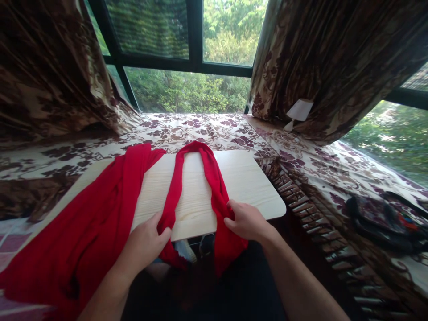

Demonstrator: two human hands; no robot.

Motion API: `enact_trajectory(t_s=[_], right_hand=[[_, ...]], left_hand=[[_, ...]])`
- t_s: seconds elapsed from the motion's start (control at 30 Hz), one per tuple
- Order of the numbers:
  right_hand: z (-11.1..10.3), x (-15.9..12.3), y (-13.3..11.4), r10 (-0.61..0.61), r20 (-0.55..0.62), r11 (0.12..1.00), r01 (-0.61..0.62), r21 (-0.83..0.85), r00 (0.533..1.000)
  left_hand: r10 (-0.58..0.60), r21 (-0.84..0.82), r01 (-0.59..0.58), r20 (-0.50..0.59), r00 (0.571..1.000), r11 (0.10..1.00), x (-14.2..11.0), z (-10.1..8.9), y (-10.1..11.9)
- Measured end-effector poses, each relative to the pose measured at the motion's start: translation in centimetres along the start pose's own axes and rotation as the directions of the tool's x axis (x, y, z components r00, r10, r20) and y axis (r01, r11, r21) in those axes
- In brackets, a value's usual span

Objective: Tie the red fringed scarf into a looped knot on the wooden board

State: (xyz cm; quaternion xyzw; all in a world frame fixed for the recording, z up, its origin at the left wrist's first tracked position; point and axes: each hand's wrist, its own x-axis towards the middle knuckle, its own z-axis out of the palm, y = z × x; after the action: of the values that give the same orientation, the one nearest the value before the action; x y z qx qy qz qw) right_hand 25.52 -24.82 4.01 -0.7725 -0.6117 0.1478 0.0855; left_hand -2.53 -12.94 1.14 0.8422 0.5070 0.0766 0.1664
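A narrow red scarf (196, 147) lies in an upside-down U on a light wooden table (194, 191), its bend toward the window. Both of its ends hang over the near table edge. My left hand (149, 240) pinches the left strand near that edge. On the right strand, where the cloth widens, my right hand (245, 219) is closed with thumb and fingers. A larger red cloth (100, 214), loosely bunched, covers the left side of the table and hangs off its near left corner. It lies beside my left forearm.
A window seat with a floral cover (214, 127) runs behind the table and along the right. A small white lamp (300, 109) stands by the right curtain (310, 58). A dark bag (384, 223) lies on the right seat. Shoes (185, 250) show beneath the table.
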Motion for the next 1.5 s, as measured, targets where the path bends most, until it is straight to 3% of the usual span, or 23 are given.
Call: enact_trajectory(t_s=[0.13,0.23,0.33,0.6,0.77,0.87,1.0,1.1,1.17,1.23,1.27,1.3,1.37,1.43,1.5], right_hand=[[-0.8,5.4,-0.8,0.021,-0.168,0.999,-0.014,0.043,0.986],[-0.2,9.3,-1.4,0.043,-0.227,0.999,-0.038,0.027,0.973],[1.0,10.8,-1.7,0.04,-0.209,0.999,-0.045,-0.019,0.977],[3.0,8.7,-1.1,0.063,-0.247,0.997,-0.049,0.062,0.967],[1.9,8.1,-0.9,0.038,-0.255,0.993,-0.008,0.117,0.966],[0.8,6.1,-0.9,0.113,-0.295,0.993,-0.095,0.075,0.949],[0.5,2.5,-1.5,0.272,-0.16,0.958,-0.283,-0.049,0.949],[1.3,1.1,-2.5,0.231,-0.107,0.965,-0.242,-0.098,0.967],[2.1,0.9,-3.2,0.176,-0.09,0.978,-0.185,-0.1,0.98],[2.7,1.3,-3.8,0.134,-0.086,0.988,-0.14,-0.07,0.987],[2.9,1.6,-4.0,0.117,-0.093,0.992,-0.12,-0.027,0.989],[3.0,2.0,-4.1,0.102,-0.107,0.994,-0.098,0.043,0.989],[3.1,3.0,-4.2,0.098,-0.167,0.965,-0.053,0.255,0.981],[3.1,4.2,-4.2,0.159,-0.267,0.88,-0.014,0.475,0.95],[3.3,5.4,-4.4,0.284,-0.38,0.787,0.013,0.617,0.88]], left_hand=[[0.002,-0.087,-0.015,-0.151,0.989,0.996,3.7,-0.3,0.6],[0.027,-0.012,-0.028,-0.106,0.994,1.0,6.0,-0.1,1.2],[0.032,0.034,-0.031,-0.031,0.999,0.999,6.3,0.5,1.3],[0.03,-0.046,-0.036,-0.122,0.992,0.998,4.2,1.8,0.6],[0.056,-0.099,-0.079,-0.218,0.974,0.992,4.0,1.8,1.2],[0.01,-0.07,-0.033,-0.301,0.954,0.997,2.3,1.2,1.7],[-0.133,0.115,0.148,-0.126,0.983,0.982,-0.4,0.0,2.1],[-0.147,0.201,0.147,-0.013,0.989,0.969,-0.6,-0.4,1.9],[-0.12,0.164,0.119,-0.008,0.993,0.979,0.1,-0.3,1.7],[-0.093,-0.045,0.094,0.023,0.995,0.995,1.0,-0.1,1.5],[-0.1,-0.236,0.112,0.061,0.993,0.965,1.4,-0.1,1.4],[-0.121,-0.461,0.161,0.116,0.986,0.873,1.8,-0.1,1.3],[-0.173,-0.816,0.314,0.262,0.949,0.485,2.3,-0.3,1.2],[-0.195,-0.922,0.379,0.359,0.913,0.076,2.7,-0.7,1.0],[-0.177,-0.935,0.335,0.352,0.919,-0.121,2.8,-1.1,1.1]])
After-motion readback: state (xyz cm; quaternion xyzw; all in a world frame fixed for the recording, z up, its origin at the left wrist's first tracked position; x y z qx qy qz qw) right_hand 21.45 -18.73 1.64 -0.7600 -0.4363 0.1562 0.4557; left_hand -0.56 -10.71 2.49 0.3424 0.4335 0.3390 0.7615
